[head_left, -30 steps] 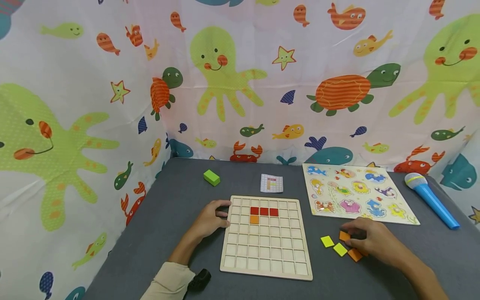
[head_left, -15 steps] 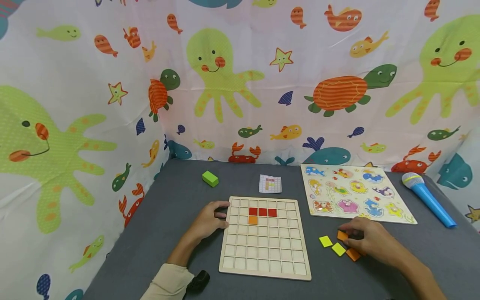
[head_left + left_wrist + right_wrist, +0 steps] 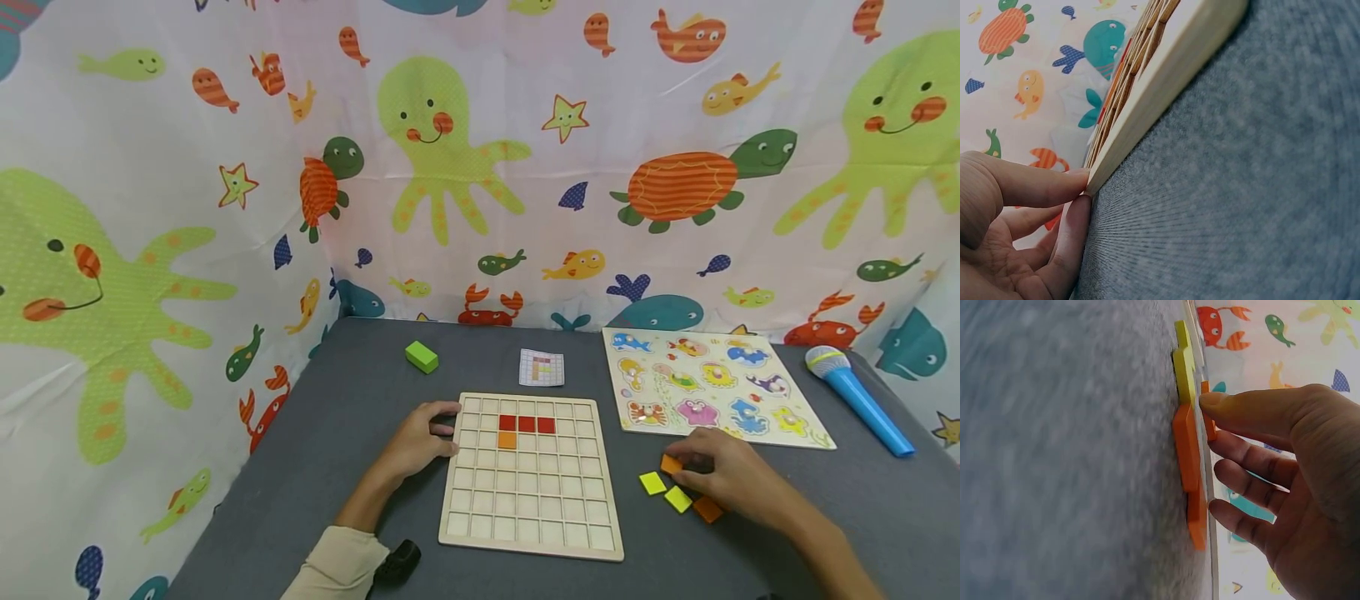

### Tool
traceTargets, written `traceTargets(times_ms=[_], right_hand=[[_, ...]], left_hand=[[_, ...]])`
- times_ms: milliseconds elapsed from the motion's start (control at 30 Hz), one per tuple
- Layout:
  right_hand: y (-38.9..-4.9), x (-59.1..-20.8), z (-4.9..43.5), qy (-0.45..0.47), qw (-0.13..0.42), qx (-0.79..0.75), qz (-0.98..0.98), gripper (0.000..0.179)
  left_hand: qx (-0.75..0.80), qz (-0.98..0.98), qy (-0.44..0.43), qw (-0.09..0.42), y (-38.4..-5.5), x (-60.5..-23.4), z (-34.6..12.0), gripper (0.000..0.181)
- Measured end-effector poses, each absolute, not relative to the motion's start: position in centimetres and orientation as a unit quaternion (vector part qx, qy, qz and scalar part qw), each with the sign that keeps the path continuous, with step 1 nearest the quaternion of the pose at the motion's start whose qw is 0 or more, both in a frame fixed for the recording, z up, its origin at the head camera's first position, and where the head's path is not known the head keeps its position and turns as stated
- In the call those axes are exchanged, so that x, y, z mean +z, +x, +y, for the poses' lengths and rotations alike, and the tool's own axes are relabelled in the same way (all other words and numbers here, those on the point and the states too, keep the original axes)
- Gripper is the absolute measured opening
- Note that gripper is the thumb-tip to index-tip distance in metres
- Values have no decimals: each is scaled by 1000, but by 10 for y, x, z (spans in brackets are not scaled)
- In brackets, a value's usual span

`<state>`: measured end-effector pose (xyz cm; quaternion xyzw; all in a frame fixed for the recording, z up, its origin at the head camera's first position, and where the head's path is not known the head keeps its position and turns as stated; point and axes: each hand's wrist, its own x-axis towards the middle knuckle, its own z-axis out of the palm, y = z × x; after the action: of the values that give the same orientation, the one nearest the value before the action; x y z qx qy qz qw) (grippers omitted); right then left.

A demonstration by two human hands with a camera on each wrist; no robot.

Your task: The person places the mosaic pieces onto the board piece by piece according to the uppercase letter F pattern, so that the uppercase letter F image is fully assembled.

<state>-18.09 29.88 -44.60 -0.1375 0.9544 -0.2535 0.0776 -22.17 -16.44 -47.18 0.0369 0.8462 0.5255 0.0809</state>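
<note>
My left hand (image 3: 418,440) rests at the left edge of a wooden grid board (image 3: 527,533), its thumb and fingertips against the frame; the left wrist view has the thumb (image 3: 1047,187) right at the board's side. Red tiles (image 3: 527,425) fill a short row on the board, with one orange tile (image 3: 507,440) under the leftmost. At right, my right hand (image 3: 731,471) pinches an orange square tile (image 3: 1209,428) between thumb and fingertips, raised over the table. Below it lie two more orange tiles (image 3: 1186,450), partly hidden by the hand in the head view, beside two yellow tiles (image 3: 678,499).
Behind the board are a green block (image 3: 422,357) and a small printed pattern card (image 3: 542,367). A sea-animal puzzle board (image 3: 712,392) lies at the back right, next to a blue toy microphone (image 3: 862,404). A printed curtain (image 3: 480,183) hangs behind the table.
My right hand has moved slightly left and up with the orange tile in its fingertips, away from the other orange tiles. My left hand stays at the board's edge.
</note>
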Motion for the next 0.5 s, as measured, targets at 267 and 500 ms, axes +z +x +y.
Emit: traceTargets(times_ms=[267,500], right_hand=[[-187,-441,281,-154,92,-280,943,37],[-192,-441,265,-169,81,-272,944,36]], left_hand=[[529,844,44,77,-221,-474,-164,63],[525,847,50,70,-222,-474,-164,65]])
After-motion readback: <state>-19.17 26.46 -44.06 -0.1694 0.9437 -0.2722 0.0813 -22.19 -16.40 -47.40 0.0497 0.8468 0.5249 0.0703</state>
